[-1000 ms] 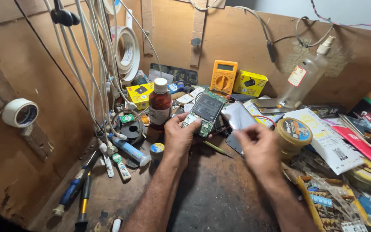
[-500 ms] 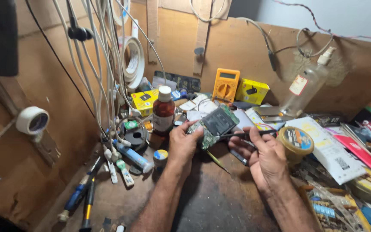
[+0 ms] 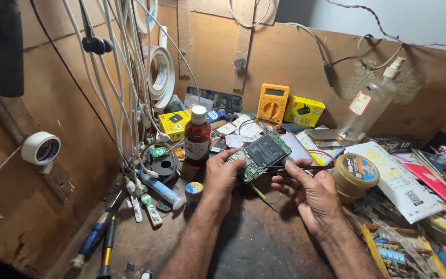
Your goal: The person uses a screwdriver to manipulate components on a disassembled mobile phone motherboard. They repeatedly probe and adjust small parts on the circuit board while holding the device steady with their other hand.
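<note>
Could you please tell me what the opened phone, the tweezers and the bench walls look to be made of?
The opened phone in the left hand: green circuit board, seemingly fibreglass, with a matte black panel, perhaps the battery. The tweezers in the right hand: thin and dark, probably coated metal. The bench walls: brown, stained pressed board or plywood, judging by the dull, scuffed surface.

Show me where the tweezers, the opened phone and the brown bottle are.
tweezers (image 3: 305,167), head view, middle of the shaft
opened phone (image 3: 262,155), head view, black battery area
brown bottle (image 3: 197,140), head view, label
</note>
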